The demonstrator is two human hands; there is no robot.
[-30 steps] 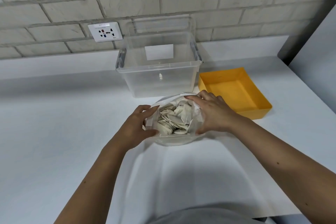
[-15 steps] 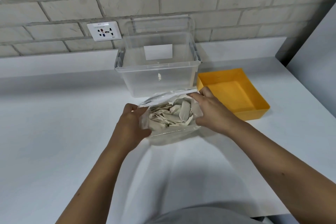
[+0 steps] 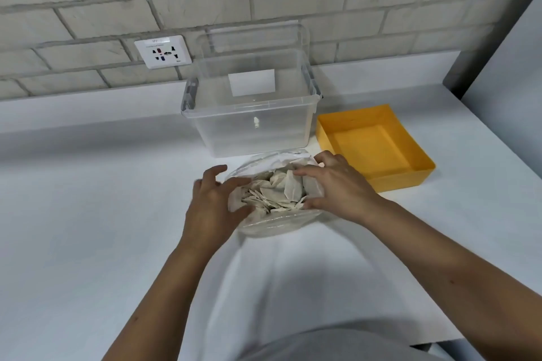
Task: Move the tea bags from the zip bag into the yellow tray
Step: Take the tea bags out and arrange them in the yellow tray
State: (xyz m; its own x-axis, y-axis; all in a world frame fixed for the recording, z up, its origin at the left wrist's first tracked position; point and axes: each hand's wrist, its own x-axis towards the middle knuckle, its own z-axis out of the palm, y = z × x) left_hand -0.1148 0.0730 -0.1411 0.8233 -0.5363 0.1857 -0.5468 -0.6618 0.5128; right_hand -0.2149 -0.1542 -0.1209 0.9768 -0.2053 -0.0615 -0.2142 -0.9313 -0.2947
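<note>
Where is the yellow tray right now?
In the head view the yellow tray sits empty on the white counter, right of the clear bin, just beyond the right hand.

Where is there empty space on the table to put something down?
Bare counter spreads left of the left hand, and more lies right of the yellow tray. It is crowded mid-table: zip bag, clear bin and tray sit close.

Single head-worn view looks forward and down (wide-angle), close over the white counter
</note>
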